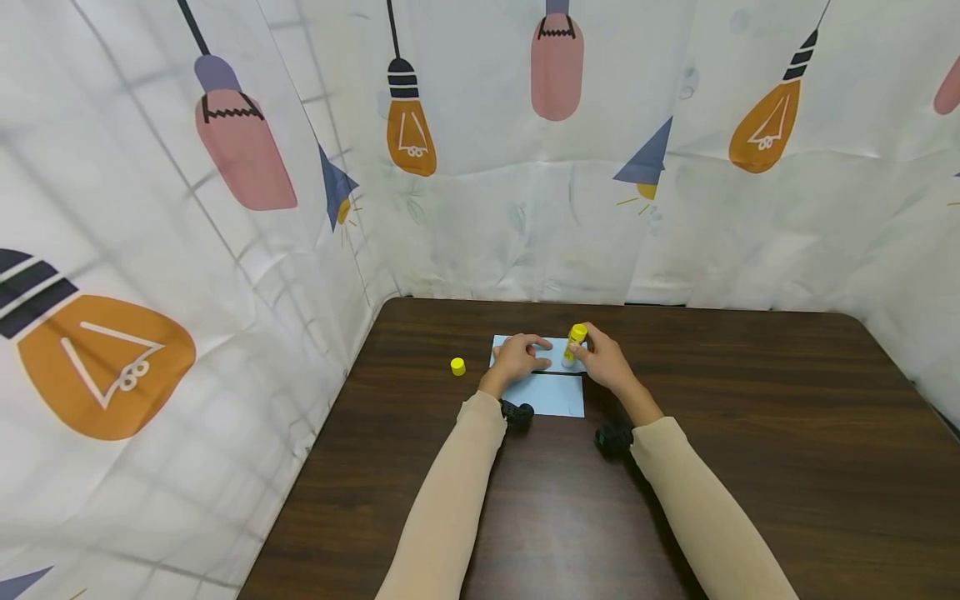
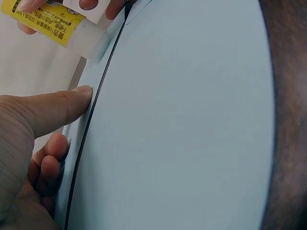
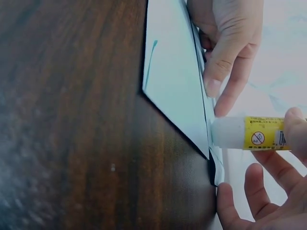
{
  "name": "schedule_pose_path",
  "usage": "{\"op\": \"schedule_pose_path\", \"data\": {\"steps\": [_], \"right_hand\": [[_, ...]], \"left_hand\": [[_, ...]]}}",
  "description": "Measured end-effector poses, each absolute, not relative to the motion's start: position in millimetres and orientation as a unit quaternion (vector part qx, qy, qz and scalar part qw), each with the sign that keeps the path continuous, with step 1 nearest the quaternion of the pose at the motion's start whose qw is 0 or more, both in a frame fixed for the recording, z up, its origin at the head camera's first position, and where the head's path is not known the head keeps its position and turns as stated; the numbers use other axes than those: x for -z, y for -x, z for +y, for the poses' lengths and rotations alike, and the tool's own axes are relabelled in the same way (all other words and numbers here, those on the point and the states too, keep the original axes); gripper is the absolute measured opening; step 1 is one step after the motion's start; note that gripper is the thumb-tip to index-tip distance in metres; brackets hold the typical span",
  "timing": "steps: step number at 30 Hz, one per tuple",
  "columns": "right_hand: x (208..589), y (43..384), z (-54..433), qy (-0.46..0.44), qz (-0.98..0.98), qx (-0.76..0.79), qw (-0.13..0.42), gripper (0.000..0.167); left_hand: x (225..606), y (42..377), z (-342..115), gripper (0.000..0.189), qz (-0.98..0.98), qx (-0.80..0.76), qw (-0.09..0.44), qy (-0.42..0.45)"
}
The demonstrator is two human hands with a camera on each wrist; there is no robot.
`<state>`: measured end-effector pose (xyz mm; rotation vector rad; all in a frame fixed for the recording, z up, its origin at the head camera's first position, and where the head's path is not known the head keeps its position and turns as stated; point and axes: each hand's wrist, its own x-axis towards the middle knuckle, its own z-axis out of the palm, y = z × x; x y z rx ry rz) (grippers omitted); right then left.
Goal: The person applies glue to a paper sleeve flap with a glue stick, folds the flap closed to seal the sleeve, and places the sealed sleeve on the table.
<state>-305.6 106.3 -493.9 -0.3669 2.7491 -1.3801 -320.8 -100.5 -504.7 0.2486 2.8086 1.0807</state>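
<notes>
My right hand (image 1: 606, 362) grips a yellow glue stick (image 3: 263, 133), its pale end down against the far light blue sheet (image 1: 557, 352) close to the right end. On that same sheet, my left hand (image 1: 517, 357) rests with the thumb (image 2: 72, 105) at the edge and the other fingers loosely bent. Nearer to me lies a second light blue sheet (image 1: 551, 394), a narrow dark gap between the two. Left of the sheets stands a small yellow cap (image 1: 458, 367).
Everything lies on a dark wooden table (image 1: 750, 392). A white cloth curtain (image 1: 487, 217) printed with lamps hangs behind it and along the left side. A black wrist camera (image 1: 615, 438) sits at my right wrist, another (image 1: 517, 414) at the left.
</notes>
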Motion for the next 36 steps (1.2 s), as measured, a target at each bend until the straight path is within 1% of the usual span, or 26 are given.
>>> {"op": "schedule_pose_path", "data": {"steps": [8, 20, 27, 36], "right_hand": [[495.4, 301.8, 106.3, 0.119, 0.886, 0.448, 0.02, 0.029], [496.9, 297.9, 109.5, 0.115, 0.881, 0.458, 0.033, 0.034], [497.5, 294.3, 110.7, 0.109, 0.869, 0.482, 0.039, 0.032], [503.0, 291.4, 115.5, 0.085, 0.836, 0.54, 0.049, 0.037]], "left_hand": [[504.7, 321.1, -101.2, 0.027, 0.927, -0.361, 0.057, -0.087], [507.5, 321.2, -101.2, 0.025, 0.926, -0.364, 0.056, -0.085], [507.9, 322.2, -102.3, 0.027, 0.926, -0.363, 0.061, -0.082], [508.5, 320.8, -102.0, 0.025, 0.925, -0.365, 0.055, -0.088]]}}
